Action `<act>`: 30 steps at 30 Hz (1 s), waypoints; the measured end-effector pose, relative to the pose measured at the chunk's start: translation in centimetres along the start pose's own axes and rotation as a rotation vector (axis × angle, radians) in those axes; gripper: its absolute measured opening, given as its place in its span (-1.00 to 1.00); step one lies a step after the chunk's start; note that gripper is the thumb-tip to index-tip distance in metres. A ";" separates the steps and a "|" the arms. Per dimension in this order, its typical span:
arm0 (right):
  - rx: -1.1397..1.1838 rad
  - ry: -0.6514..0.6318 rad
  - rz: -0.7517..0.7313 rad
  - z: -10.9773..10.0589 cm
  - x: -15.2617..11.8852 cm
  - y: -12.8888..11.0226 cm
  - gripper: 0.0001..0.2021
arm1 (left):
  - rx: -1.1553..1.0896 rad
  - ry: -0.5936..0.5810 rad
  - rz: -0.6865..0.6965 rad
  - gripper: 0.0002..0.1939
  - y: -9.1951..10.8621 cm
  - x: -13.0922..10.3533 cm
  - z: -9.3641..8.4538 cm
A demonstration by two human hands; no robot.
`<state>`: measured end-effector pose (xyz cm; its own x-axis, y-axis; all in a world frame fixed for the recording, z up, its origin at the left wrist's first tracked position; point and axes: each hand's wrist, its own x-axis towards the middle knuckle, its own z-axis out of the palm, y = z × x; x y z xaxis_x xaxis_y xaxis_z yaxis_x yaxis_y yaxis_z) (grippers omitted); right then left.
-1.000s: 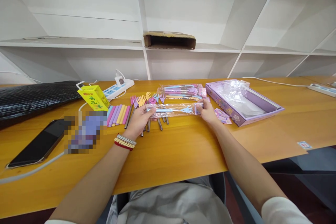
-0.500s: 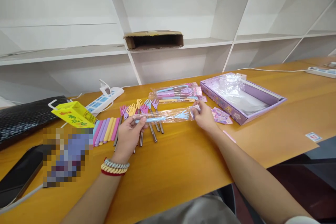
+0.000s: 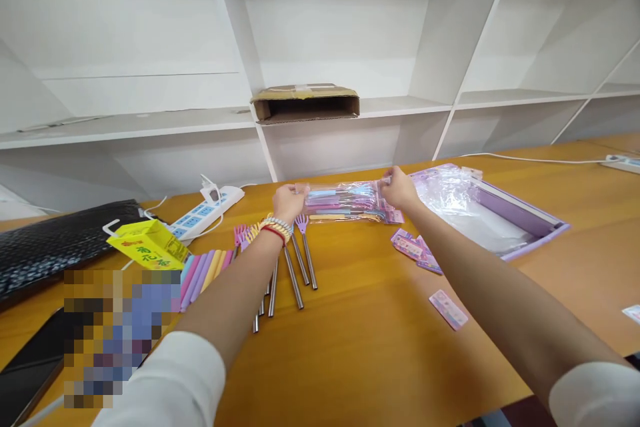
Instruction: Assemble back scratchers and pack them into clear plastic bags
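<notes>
At the back of the table my left hand (image 3: 290,204) pinches one end of a clear plastic bag holding a light blue back scratcher (image 3: 357,193). The bag's other end is between the fingers of my right hand (image 3: 400,188). It lies on or just above a pile of bagged back scratchers (image 3: 340,216); I cannot tell if it touches them. Below my left wrist several loose claw heads on metal rods (image 3: 294,280) are spread out, partly hidden by my forearm. Coloured handle tubes (image 3: 203,273) lie side by side to their left.
An open purple box (image 3: 520,213) with clear plastic inside sits right of my right hand. Printed cards (image 3: 417,250) and a single card (image 3: 449,310) lie nearer me. A yellow drink carton (image 3: 150,245), a power strip (image 3: 210,210) and a dark phone (image 3: 37,353) are on the left.
Both hands have moved away from me with the bagged back scratcher, over to the pile. The single card on the right now shows its face. My view has shifted slightly.
</notes>
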<state>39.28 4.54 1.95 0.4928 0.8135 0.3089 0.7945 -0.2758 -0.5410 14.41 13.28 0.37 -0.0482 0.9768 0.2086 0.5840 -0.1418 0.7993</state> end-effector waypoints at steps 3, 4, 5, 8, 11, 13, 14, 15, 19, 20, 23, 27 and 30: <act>-0.086 -0.035 0.034 0.8 1.6 0.5 -0.73 | 0.156 -0.024 -0.020 -0.59 0.1 1.2 1.7; -0.107 -0.041 0.041 1.1 2.0 0.7 -0.72 | 0.166 -0.032 -0.022 -0.58 0.2 1.5 2.1; -0.124 -0.049 0.049 1.3 2.3 0.9 -0.70 | 0.171 -0.037 -0.022 -0.58 0.2 1.8 2.5; -0.152 -0.082 0.074 1.7 3.2 1.1 -0.68 | 0.200 -0.044 -0.024 -0.56 0.1 2.5 3.4; -0.170 -0.123 0.077 2.3 3.8 1.0 -0.66 | 0.234 -0.066 -0.032 -0.59 -0.2 3.3 3.8; -0.186 -0.145 0.063 2.8 4.1 0.8 -0.66 | 0.262 -0.093 -0.029 -0.65 -0.7 3.6 3.9; -0.197 -0.156 0.053 3.1 4.2 0.8 -0.66 | 0.277 -0.107 -0.024 -0.67 -0.9 3.6 3.9; -0.208 -0.167 0.043 3.4 4.3 0.8 -0.66 | 0.290 -0.118 -0.019 -0.69 -1.1 3.6 3.8; -0.269 -0.170 -0.017 4.3 3.9 1.3 -0.67 | 0.397 -0.084 0.058 -0.70 -1.7 2.7 3.8; -0.289 -0.150 -0.041 4.4 3.7 1.5 -0.66 | 0.436 -0.071 0.099 -0.72 -1.8 2.3 3.8; -0.359 -0.101 -0.149 4.4 3.0 1.9 -0.70 | 0.523 -0.092 0.244 -0.75 -1.8 1.2 3.9; -0.372 -0.070 -0.224 3.7 1.7 2.0 -0.66 | 0.537 -0.155 0.335 -0.67 -1.6 -0.3 3.5; -0.300 -0.001 -0.249 3.2 0.4 1.5 -0.68 | 0.467 -0.151 0.417 -0.68 -1.6 -1.7 2.6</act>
<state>39.48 6.08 -1.24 0.2712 0.8750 0.4010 0.9584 -0.2072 -0.1961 15.66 12.28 -2.69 0.3537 0.8714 0.3400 0.8220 -0.4630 0.3314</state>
